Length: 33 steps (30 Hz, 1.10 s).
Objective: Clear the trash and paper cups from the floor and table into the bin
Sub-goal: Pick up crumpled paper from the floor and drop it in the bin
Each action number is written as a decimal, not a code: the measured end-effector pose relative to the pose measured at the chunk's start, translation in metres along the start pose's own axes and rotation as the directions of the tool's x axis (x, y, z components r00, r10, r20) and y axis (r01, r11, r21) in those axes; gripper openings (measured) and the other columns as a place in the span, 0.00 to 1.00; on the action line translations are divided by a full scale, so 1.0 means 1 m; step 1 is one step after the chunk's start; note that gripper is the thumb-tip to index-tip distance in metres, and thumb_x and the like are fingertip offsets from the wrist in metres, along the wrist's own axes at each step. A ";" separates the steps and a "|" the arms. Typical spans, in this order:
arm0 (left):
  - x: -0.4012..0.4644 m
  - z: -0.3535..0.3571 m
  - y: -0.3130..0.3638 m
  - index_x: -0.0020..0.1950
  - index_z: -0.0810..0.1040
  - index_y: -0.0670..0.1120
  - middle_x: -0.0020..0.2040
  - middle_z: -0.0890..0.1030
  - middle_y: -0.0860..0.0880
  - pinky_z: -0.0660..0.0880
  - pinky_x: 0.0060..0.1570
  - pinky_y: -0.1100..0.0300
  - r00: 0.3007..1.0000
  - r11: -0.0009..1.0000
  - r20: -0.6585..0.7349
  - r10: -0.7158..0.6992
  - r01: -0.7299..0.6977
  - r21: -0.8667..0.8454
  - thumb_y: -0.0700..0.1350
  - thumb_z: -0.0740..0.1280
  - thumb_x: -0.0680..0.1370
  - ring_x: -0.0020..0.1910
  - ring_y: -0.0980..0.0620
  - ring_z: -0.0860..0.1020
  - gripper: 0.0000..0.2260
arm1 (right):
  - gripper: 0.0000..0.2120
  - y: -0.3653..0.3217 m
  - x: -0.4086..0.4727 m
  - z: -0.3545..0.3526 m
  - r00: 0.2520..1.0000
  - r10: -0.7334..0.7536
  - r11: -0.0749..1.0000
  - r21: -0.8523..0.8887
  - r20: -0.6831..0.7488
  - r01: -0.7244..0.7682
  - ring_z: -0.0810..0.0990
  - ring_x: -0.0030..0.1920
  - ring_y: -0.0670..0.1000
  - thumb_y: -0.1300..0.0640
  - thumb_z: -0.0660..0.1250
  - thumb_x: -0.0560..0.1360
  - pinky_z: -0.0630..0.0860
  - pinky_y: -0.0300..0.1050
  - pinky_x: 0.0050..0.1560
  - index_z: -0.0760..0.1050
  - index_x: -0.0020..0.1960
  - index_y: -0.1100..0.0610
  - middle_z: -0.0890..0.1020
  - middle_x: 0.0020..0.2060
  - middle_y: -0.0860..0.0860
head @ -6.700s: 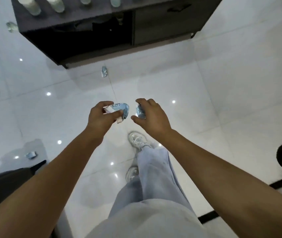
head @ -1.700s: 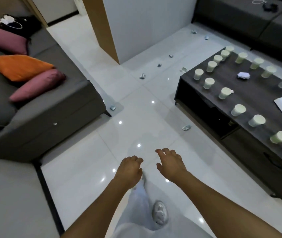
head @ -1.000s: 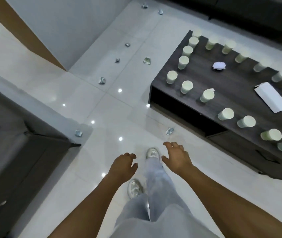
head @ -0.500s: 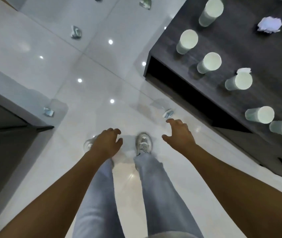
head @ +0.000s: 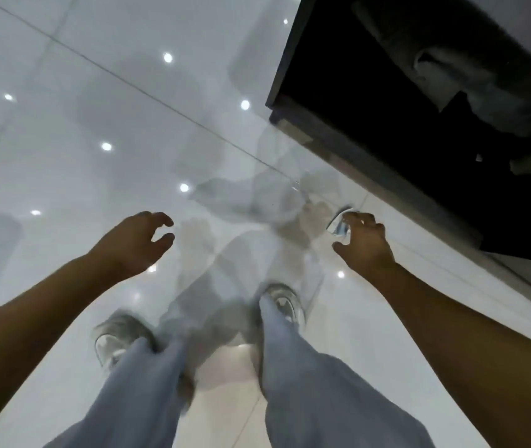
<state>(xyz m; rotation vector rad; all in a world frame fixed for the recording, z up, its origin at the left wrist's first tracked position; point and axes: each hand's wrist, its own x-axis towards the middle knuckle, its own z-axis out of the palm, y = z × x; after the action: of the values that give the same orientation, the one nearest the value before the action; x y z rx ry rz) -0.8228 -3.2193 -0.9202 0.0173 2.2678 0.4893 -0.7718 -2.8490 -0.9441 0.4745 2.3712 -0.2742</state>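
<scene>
the left hand [head: 134, 244] hangs over the glossy floor [head: 63, 130], well left of the wrapper [head: 340, 225], fingers loosely curled round nothing; its grip is slack and empty, and it seems held out only for balance while the person bends. between the hands, below them in view, stand two shoes [head: 118, 341] on the tile, feet planted apart, which suits a stoop toward something low. the right hand [head: 366, 245] is down at the wrapper, a small crumpled blue-and-white scrap lying on the floor just beside the base of the dark bench [head: 338, 137]. fingers arch over the scrap's top and the thumb sits low on the near side, so the grip is half closed around it; blur hides whether the tips already pinch it or only touch, so i cannot tell if it is held. the scrap lies close under the bench edge, which likely explains the reach coming in from the open floor side. right of the wrapper the bench's open shelf is dark, with pale blurred shapes inside that i cannot name. no bin is in view, so the pickup looks like the step in hand, with the carry to come.
</scene>
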 end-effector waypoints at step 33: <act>0.096 -0.010 -0.114 0.63 0.73 0.50 0.47 0.83 0.53 0.79 0.51 0.57 0.996 0.264 -0.091 0.014 -0.091 -0.960 0.41 0.70 0.74 0.49 0.53 0.82 0.18 | 0.46 -0.339 0.057 0.059 0.516 -0.855 0.513 -0.065 0.050 0.856 0.68 0.64 0.52 0.62 0.71 0.69 0.74 0.44 0.52 0.45 0.77 0.49 0.60 0.70 0.48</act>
<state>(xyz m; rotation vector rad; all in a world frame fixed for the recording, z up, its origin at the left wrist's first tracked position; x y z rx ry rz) -0.8795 -3.3125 -1.0227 -0.5690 1.6223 1.8976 -0.9142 -3.1623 -1.0036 -0.8249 2.3998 -0.6126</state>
